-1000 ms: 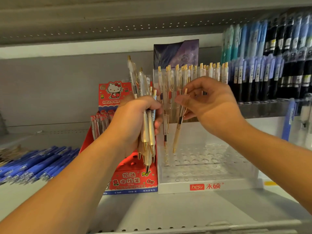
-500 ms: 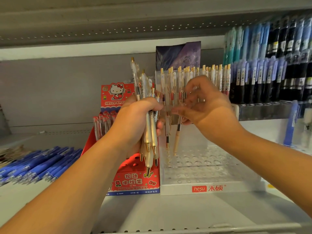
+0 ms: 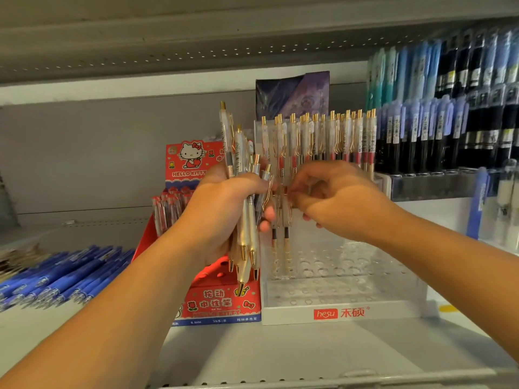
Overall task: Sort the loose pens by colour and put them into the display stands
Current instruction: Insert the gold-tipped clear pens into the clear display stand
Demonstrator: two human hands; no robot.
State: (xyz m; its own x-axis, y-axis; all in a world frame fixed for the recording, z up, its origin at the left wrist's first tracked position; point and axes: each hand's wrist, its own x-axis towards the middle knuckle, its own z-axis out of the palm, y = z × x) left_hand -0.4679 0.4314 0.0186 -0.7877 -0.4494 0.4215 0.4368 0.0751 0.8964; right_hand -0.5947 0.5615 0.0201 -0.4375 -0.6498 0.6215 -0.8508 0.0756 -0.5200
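Pens (image 3: 323,138) fill the back row of the clear stand (image 3: 339,313), but most front holes (image 3: 337,287) are bare. Left hand (image 3: 224,209) has a tight grip on a bunch (image 3: 247,234); right hand (image 3: 337,197) seems to pinch one pen (image 3: 286,245) over a hole.

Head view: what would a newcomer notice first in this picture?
At centre, the left hand grips a bundle of pale, gold-tipped pens. Beside it, the right hand pinches one pen at the left side of the clear stand. A red box stands behind the left hand, and blue pens lie far left.
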